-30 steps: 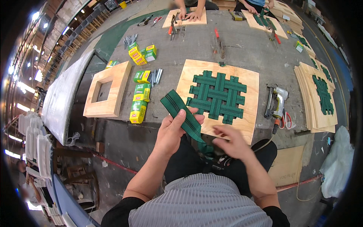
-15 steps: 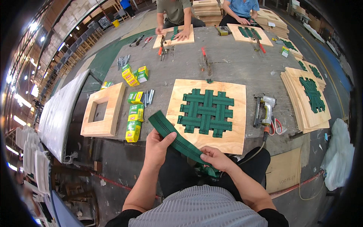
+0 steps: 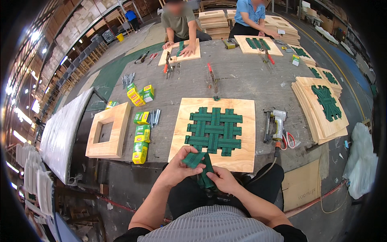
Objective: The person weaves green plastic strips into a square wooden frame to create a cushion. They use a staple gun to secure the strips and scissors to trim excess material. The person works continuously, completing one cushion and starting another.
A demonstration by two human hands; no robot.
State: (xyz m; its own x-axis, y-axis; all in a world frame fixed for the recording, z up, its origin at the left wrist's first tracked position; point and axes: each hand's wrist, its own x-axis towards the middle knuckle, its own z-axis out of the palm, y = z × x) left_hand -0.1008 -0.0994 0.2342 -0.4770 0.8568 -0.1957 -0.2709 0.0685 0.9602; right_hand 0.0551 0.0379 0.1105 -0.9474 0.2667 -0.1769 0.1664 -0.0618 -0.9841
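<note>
Both my hands grip green webbing straps just off the table's near edge. My left hand [image 3: 180,168] pinches a folded end of green webbing [image 3: 193,159] between thumb and fingers. Close beside it, my right hand [image 3: 222,180] is closed on another part of the webbing, which hangs toward my lap; whether it is one strip or two I cannot tell. Right in front lies a square plywood panel [image 3: 244,155] with green straps woven over and under each other [image 3: 215,129] across its middle. My fingertips sit near the panel's front edge.
A staple gun [image 3: 278,125] with a hose and red-handled scissors [image 3: 288,140] lie right of the panel. On the left are staple boxes [image 3: 142,133] and a stack of wooden frames [image 3: 117,137]. Finished-looking panels [image 3: 322,101] are piled at right. Two co-workers [image 3: 179,24] sit across the table.
The strap that stretched between my hands is now folded and bunched. My left hand has moved right, close to my right hand. The view has tilted up slightly.
</note>
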